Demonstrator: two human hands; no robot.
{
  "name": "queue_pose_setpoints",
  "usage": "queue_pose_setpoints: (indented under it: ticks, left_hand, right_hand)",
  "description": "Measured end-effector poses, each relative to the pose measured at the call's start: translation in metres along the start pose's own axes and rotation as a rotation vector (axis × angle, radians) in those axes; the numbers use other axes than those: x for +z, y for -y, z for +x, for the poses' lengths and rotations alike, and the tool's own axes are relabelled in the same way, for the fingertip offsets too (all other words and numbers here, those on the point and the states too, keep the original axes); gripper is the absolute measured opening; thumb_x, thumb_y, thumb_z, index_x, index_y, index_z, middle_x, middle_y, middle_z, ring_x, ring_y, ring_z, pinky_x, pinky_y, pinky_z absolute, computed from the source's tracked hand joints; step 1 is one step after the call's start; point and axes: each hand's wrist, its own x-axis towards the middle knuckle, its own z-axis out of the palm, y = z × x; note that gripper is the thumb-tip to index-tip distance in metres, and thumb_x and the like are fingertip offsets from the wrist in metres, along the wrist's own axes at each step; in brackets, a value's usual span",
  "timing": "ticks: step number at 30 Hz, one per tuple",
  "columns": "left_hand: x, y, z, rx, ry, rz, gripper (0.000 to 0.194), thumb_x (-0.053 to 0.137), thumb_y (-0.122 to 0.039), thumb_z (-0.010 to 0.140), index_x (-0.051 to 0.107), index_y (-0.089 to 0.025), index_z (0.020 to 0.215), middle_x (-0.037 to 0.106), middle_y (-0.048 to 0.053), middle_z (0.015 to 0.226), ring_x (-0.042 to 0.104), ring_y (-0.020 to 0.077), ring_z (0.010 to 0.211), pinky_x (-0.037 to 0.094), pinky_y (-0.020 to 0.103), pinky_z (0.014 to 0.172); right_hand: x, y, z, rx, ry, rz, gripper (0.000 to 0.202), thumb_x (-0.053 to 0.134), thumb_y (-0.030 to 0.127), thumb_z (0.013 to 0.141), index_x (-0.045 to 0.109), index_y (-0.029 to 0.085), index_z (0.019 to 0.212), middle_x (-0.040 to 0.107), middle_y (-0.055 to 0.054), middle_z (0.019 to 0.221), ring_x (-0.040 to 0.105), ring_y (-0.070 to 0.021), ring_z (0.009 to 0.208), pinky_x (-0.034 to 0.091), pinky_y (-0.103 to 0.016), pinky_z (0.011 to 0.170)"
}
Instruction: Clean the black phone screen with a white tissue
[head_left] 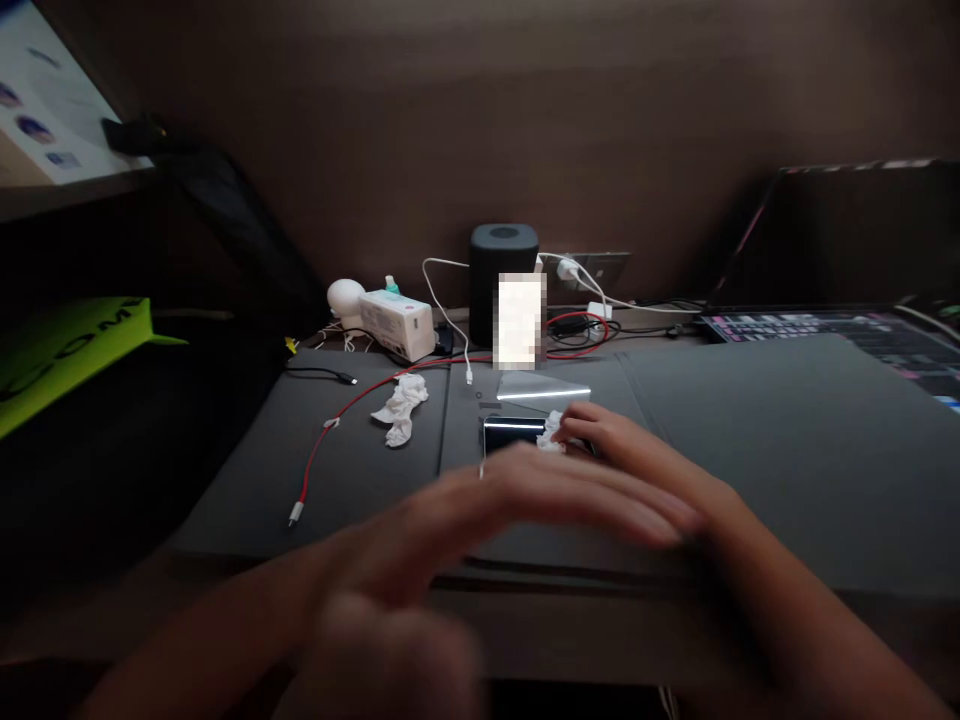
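My right hand [600, 428] presses a crumpled white tissue [551, 430] against a dark, shiny phone-like device [511, 432] lying on the grey mat [720, 440]. Its fingers are bent around the tissue. Nearer the camera, my left hand [510, 500] is raised in front of the device, blurred, with its fingers stretched out to the right and its thumb apart below. Nothing shows in it. The lower part of the device is hidden behind this hand. Just behind the device lies a flat silvery object [544, 387].
Another crumpled tissue [403, 408] and a red cable [319, 450] lie on the left. Along the back stand a white box [397, 325], a white bulb-like object [346, 298] and a black cylinder [484, 290]. An open laptop [840, 345] is at the right, a green item [75, 350] at left.
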Motion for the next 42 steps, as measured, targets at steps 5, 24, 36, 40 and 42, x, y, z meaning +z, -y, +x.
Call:
queue_pose_setpoints:
  ticks: [5,24,36,40,42]
  left_hand:
    - [0.013,0.087,0.064,-0.102,-0.056,0.461,0.046,0.059,-0.049,0.087,0.056,-0.018,0.121,0.060,0.012,0.122,0.054,0.0301,0.114,0.045,0.049,0.102]
    - [0.027,0.169,0.054,-0.141,0.132,0.427,0.071,0.075,-0.066,0.069,0.057,-0.021,0.122,0.056,0.008,0.115,0.051,0.0282,0.109,0.042,0.042,0.097]
    - [0.029,0.176,0.056,-0.126,0.126,0.362,0.072,0.079,-0.066,0.065,0.059,-0.021,0.118,0.057,0.007,0.110,0.052,0.0274,0.107,0.042,0.040,0.096]
    - [0.026,0.175,0.055,-0.098,0.152,0.358,0.074,0.076,-0.069,0.066,0.059,-0.019,0.118,0.057,0.009,0.110,0.052,0.0277,0.106,0.041,0.040,0.095]
    - [0.025,0.175,0.055,-0.099,0.155,0.355,0.073,0.076,-0.069,0.067,0.059,-0.019,0.117,0.057,0.009,0.110,0.053,0.0277,0.106,0.041,0.041,0.095]
  right_hand:
    - [0.006,0.002,0.002,-0.006,-0.058,-0.041,0.014,0.051,0.021,0.095,0.065,0.020,0.098,0.061,-0.009,0.100,0.058,-0.0222,0.088,0.048,-0.035,0.077]
    - [0.027,0.018,0.012,-0.124,-0.023,-0.136,0.038,0.048,0.033,0.101,0.060,0.019,0.134,0.058,-0.013,0.141,0.051,-0.0309,0.132,0.040,-0.053,0.112]
    - [0.028,0.033,0.020,-0.174,0.045,-0.156,0.038,0.049,0.039,0.102,0.059,0.023,0.135,0.056,-0.011,0.143,0.049,-0.0273,0.135,0.027,-0.053,0.118]
    - [0.034,0.037,0.024,-0.181,0.055,-0.153,0.056,0.055,0.048,0.097,0.051,0.017,0.143,0.046,-0.016,0.150,0.039,-0.0321,0.141,0.029,-0.056,0.117]
    - [0.033,0.040,0.025,-0.205,0.077,-0.116,0.048,0.052,0.043,0.100,0.053,0.019,0.142,0.050,-0.013,0.148,0.041,-0.0291,0.140,0.027,-0.054,0.118]
